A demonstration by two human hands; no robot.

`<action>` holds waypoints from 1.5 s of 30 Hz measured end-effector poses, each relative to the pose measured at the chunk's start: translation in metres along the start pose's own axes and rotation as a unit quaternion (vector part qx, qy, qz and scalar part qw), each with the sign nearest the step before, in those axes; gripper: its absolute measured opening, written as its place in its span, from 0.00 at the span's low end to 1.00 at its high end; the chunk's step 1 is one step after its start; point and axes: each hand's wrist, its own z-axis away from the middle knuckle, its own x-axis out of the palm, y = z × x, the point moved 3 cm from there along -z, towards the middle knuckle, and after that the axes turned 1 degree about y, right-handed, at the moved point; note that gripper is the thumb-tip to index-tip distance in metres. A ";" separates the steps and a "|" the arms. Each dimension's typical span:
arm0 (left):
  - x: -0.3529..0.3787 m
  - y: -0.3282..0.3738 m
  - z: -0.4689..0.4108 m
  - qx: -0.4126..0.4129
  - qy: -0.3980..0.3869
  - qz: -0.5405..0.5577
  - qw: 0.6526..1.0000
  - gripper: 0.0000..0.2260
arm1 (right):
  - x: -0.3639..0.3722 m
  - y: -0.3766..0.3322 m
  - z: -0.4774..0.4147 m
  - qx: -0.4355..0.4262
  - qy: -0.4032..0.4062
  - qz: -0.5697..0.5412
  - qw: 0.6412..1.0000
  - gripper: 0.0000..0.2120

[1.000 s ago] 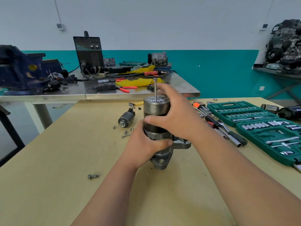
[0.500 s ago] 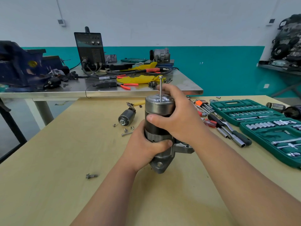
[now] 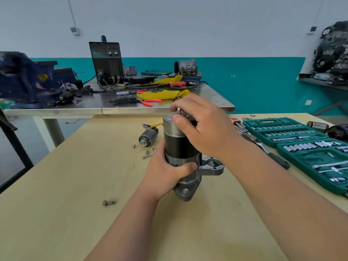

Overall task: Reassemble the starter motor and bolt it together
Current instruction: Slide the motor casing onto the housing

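Note:
The starter motor point(image 3: 178, 147) stands upright on the wooden table point(image 3: 75, 185), black body with a steel cap, its cast nose housing point(image 3: 185, 191) at the bottom. My left hand point(image 3: 165, 170) grips the lower body from the left. My right hand point(image 3: 203, 125) lies over the top cap, and its thumb and fingers pinch the head of the long through bolt point(image 3: 178, 109), which is sunk almost fully into the motor. The solenoid point(image 3: 147, 137) lies on the table to the left, with small screws and washers point(image 3: 147, 153) beside it.
A loose bolt point(image 3: 108, 202) lies near the front left. Two open green socket sets point(image 3: 301, 140) and a ratchet point(image 3: 267, 149) fill the right side. A steel bench point(image 3: 113, 106) behind holds a welder, a blue vise and pliers.
The long bolt stood high out of the cap earlier; now only its head shows. My right hand has moved from the motor's side up onto the cap.

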 end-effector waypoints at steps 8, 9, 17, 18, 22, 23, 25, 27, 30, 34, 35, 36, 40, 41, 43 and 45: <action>0.000 0.001 0.000 -0.006 -0.039 0.008 0.999 0.30 | -0.005 0.018 -0.003 0.117 -0.176 -0.250 0.945 0.20; 0.000 0.002 -0.001 -0.010 -0.053 0.011 0.998 0.31 | -0.005 0.020 -0.004 0.121 -0.203 -0.276 0.932 0.20; 0.003 0.000 0.002 0.006 -0.010 0.015 1.000 0.30 | 0.011 0.016 0.011 0.133 -0.084 -0.223 0.962 0.13; 0.004 0.000 0.004 0.009 0.001 0.016 1.000 0.30 | 0.013 0.013 0.013 0.130 -0.061 -0.217 0.965 0.14; 0.005 0.001 0.007 0.011 0.001 0.007 1.000 0.29 | 0.009 0.011 0.018 0.115 -0.033 -0.204 0.972 0.16; 0.005 0.001 0.006 0.007 -0.005 0.004 1.000 0.29 | 0.007 0.010 0.016 0.116 -0.055 -0.203 0.971 0.18; 0.004 0.000 0.004 0.002 -0.012 -0.004 1.000 0.28 | -0.001 0.009 0.009 0.103 -0.084 -0.201 0.971 0.19; 0.004 -0.001 0.003 0.003 -0.013 -0.014 1.000 0.29 | -0.012 0.007 0.000 0.072 -0.084 -0.192 0.975 0.11; 0.005 -0.002 0.002 -0.001 -0.018 -0.019 1.000 0.30 | -0.025 0.006 -0.012 0.068 -0.128 -0.152 0.978 0.09; 0.005 -0.002 0.000 -0.003 -0.006 -0.023 1.000 0.29 | -0.036 0.003 -0.024 0.077 -0.160 -0.039 0.983 0.10; 0.005 -0.002 0.000 -0.001 -0.001 -0.022 1.000 0.29 | -0.036 0.001 -0.026 0.071 -0.155 0.008 0.985 0.11; 0.006 -0.001 0.001 0.001 0.003 -0.020 1.000 0.29 | -0.035 -0.002 -0.026 0.063 -0.149 0.055 0.985 0.14; 0.006 -0.001 0.004 0.003 -0.002 -0.023 1.000 0.29 | -0.035 -0.012 -0.030 0.041 -0.184 0.163 0.968 0.22; 0.005 -0.001 0.005 0.002 -0.003 -0.024 1.000 0.29 | -0.039 -0.013 -0.031 0.052 -0.213 0.131 0.967 0.20; 0.004 -0.001 0.005 0.001 -0.002 -0.024 1.000 0.30 | -0.048 -0.014 -0.032 0.072 -0.265 0.037 0.961 0.09; 0.004 -0.001 0.006 0.001 0.000 -0.026 1.000 0.30 | -0.054 -0.017 -0.033 0.064 -0.283 0.031 0.957 0.07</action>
